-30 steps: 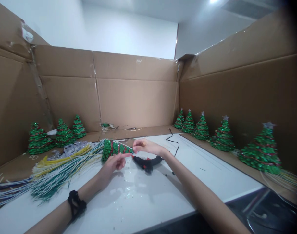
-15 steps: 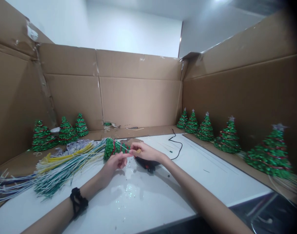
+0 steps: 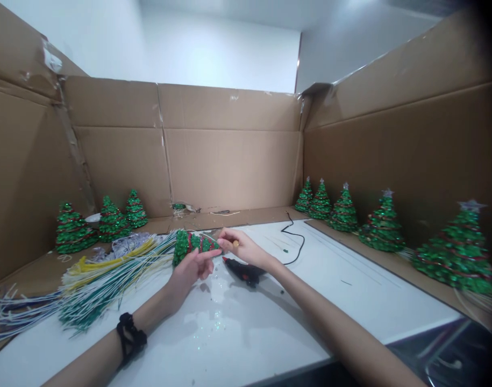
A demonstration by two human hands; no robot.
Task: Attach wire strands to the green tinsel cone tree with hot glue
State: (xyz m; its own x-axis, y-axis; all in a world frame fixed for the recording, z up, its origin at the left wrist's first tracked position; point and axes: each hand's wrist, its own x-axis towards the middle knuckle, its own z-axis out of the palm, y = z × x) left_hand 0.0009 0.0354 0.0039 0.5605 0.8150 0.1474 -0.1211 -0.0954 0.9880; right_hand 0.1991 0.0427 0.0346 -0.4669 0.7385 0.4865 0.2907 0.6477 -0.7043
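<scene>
A small green tinsel Christmas tree point(image 3: 183, 244) with red garland lies on its side, its tip pointing right. My left hand point(image 3: 194, 269) is closed around its near side, the index finger stretched along it towards the tip. Just beyond that tip, my right hand point(image 3: 240, 246) has its fingers pinched together on a thin stick with a tan end point(image 3: 235, 243); the rest is hidden by the fingers. A thin white strand point(image 3: 207, 235) runs over the tree towards these fingers. Below the right hand lies a black hot glue gun point(image 3: 241, 271), its red nozzle facing left.
Bundles of white, yellow and green strands point(image 3: 108, 274) spread left of the tree. Several finished trees with stars point(image 3: 383, 226) line the right cardboard wall point(image 3: 411, 134); three trees without stars point(image 3: 112, 220) stand at left. A black cord point(image 3: 298, 247) curves behind the glue gun. Glitter dots the white tabletop point(image 3: 213, 338).
My right hand has lifted slightly and moved right, away from my left fingertip. More of the glue gun and its red nozzle shows. My left hand keeps holding the tree.
</scene>
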